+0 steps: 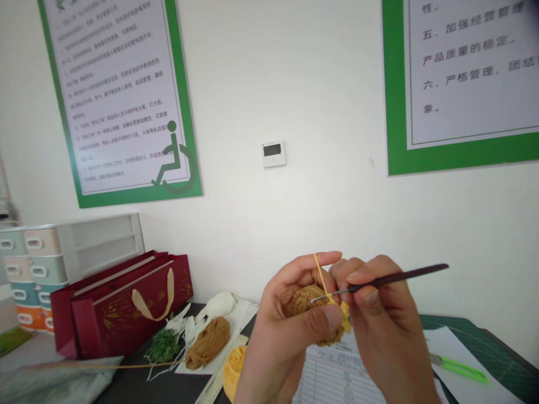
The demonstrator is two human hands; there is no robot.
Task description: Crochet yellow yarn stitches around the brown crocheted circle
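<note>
My left hand (290,314) is closed round a small brown crocheted piece (309,306) with a yellow edge, thumb pressed on its front. A yellow yarn strand (320,275) runs up over my left forefinger. My right hand (379,314) pinches a dark crochet hook (391,278), whose metal tip lies against the piece beside the yellow strand. Both hands are raised above the table, in front of the wall.
On the dark table lie a brown yarn ball (208,342), a yellow yarn ball (233,367), green and white scraps (166,345), a printed sheet (337,370) and green-handled scissors (458,367). Red gift bags (122,306) and a drawer unit (33,269) stand at the left.
</note>
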